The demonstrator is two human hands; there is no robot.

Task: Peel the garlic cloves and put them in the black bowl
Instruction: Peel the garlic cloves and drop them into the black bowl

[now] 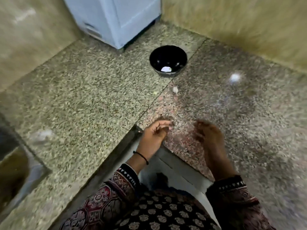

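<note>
Progress seems slight: one pale piece in the black bowl, a pale scrap outside it, left hand and right hand too blurred to tell their hold.

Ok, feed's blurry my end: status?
Left hand, right hand over counter, grip unclear. Black bowl holds a white piece. Pale bit lies before it.

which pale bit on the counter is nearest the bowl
The small one just before the bowl, by the seam. The larger blurred bit lies far left; the bright spot at right looks like glare.
</note>
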